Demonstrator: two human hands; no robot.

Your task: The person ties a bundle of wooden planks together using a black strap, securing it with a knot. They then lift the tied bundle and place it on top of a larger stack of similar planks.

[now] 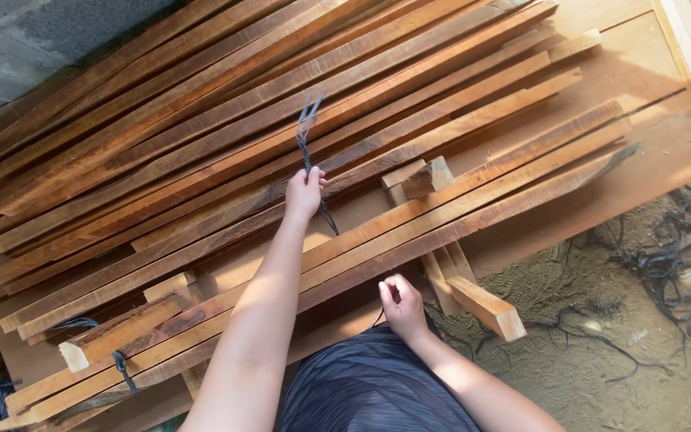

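Going left to right: a big stack of long wooden slats (201, 152) lies slanted across a wooden table (649, 152). They look stiff, rough-sawn and splintery, probably light one at a time but heavy bundled. The left hand (304, 192) reaches far out, arm nearly straight, its grip closed tight around a dark strap (307, 132) whose frayed ends stick up above the fist. That strap looks thin, floppy and a bit slick, so pinching near the slats seems best. The right hand (401, 304) stays close to the body, elbow bent, grip curled shut on the strap's other end. More strap scraps (669, 268) litter the dirt floor (601, 384).
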